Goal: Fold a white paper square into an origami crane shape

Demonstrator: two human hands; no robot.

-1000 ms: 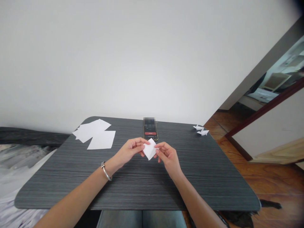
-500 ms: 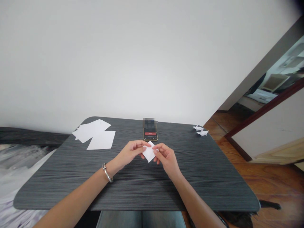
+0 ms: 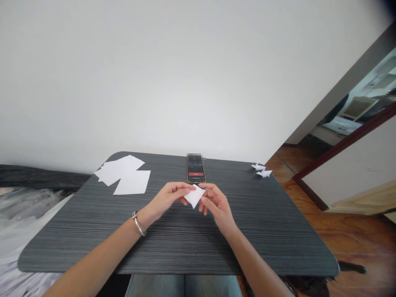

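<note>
the left hand and right hand grip a folded paper between them, fingers clamped on its two sides, held over the middle of the table. a bangle circles the left wrist. just beyond the hands lies a phone; farther left lie loose paper sheets, and near the far right corner sit two paper cranes.

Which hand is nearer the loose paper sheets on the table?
Left. The left hand is close beside the loose paper sheets; the right hand is farther away, past the folded paper.
</note>
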